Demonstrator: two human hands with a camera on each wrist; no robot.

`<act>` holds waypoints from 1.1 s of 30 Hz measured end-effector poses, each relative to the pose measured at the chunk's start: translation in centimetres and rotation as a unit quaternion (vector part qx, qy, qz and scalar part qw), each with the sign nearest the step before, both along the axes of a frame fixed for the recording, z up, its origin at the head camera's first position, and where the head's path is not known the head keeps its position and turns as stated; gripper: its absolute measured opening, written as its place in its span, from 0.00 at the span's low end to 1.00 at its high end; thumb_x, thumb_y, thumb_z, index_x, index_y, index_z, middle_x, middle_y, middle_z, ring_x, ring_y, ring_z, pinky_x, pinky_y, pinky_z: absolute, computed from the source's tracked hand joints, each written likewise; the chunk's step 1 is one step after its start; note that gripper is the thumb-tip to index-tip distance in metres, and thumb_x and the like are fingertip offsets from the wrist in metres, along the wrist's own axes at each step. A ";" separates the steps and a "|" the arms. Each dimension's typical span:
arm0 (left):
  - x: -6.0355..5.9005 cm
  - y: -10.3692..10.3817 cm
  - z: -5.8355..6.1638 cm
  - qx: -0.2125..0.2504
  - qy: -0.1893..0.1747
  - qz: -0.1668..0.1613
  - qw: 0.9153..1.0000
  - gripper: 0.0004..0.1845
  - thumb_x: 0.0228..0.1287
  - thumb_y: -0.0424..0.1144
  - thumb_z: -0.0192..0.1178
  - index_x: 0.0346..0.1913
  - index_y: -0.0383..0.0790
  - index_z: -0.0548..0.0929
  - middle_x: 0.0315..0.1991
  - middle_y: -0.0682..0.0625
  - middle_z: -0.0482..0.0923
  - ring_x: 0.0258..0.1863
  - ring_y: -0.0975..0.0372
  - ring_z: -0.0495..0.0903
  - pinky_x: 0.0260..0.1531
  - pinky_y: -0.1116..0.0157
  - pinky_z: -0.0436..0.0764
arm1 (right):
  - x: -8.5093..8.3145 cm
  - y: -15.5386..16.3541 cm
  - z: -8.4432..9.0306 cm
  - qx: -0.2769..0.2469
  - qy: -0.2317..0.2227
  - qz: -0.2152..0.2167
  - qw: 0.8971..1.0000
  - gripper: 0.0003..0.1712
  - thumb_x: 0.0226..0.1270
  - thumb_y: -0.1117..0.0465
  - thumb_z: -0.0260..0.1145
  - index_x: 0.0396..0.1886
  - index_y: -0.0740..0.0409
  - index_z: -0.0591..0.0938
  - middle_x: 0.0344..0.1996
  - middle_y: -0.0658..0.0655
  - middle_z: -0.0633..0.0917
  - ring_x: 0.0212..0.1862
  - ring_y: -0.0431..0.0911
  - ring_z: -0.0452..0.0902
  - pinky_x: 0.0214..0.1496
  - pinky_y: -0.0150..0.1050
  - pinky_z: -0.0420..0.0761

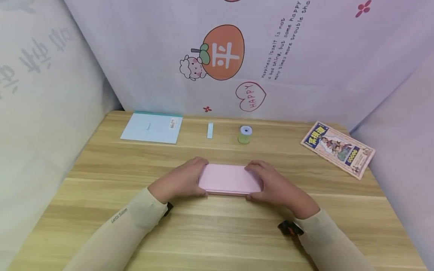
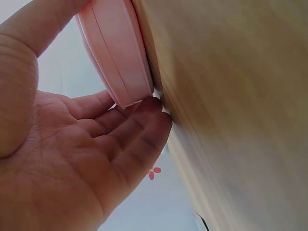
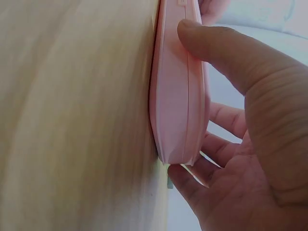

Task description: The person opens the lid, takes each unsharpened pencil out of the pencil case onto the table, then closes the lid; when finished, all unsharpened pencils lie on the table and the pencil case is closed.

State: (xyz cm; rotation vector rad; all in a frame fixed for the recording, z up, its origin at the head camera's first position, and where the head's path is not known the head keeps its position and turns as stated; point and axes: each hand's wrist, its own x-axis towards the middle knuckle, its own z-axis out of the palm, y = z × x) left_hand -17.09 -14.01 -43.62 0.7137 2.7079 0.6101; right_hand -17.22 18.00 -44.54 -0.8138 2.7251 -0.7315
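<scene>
While the pink case (image 1: 230, 178) lies on the surface (image 1: 220, 229) just below the centre of the head view, the left hand (image 1: 185, 180) and right hand (image 1: 274, 184) grip its ends between thumb and fingers.

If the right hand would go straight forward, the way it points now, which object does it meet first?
The pink case, which the right hand already holds. Beyond it, the line seems to run toward the small light-blue strip, though depth makes this uncertain.

Cream sleeves (image 1: 113, 233), dark lettering (image 1: 119, 215), black wrist gear (image 1: 290, 228)
</scene>
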 end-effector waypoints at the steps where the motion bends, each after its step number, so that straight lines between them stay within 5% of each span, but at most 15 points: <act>1: 0.0 0.2 0.1 -0.007 0.003 -0.001 1.000 0.53 0.51 0.51 0.82 0.74 0.31 0.65 0.71 0.41 0.69 0.67 0.54 0.71 0.70 0.58 0.69 | 0.0 0.1 -0.1 -0.002 0.003 0.001 1.000 0.49 0.50 0.48 0.85 0.71 0.56 0.75 0.72 0.58 0.71 0.75 0.56 0.62 0.76 0.56 0.63; 12: -0.1 0.8 0.0 -0.051 0.045 -0.004 0.998 0.49 0.48 0.47 0.79 0.71 0.31 0.68 0.67 0.41 0.72 0.62 0.54 0.74 0.65 0.58 0.74 | -0.2 -0.3 0.9 0.030 0.013 0.009 0.999 0.49 0.49 0.46 0.85 0.70 0.57 0.76 0.71 0.59 0.74 0.74 0.57 0.66 0.75 0.56 0.65; 33: 0.4 1.4 0.4 -0.078 0.049 0.001 0.996 0.46 0.47 0.46 0.79 0.68 0.31 0.71 0.65 0.42 0.74 0.59 0.55 0.76 0.63 0.58 0.76 | -0.2 -0.4 1.6 0.075 0.034 0.032 0.996 0.48 0.50 0.44 0.83 0.69 0.59 0.78 0.71 0.61 0.75 0.73 0.57 0.69 0.73 0.54 0.70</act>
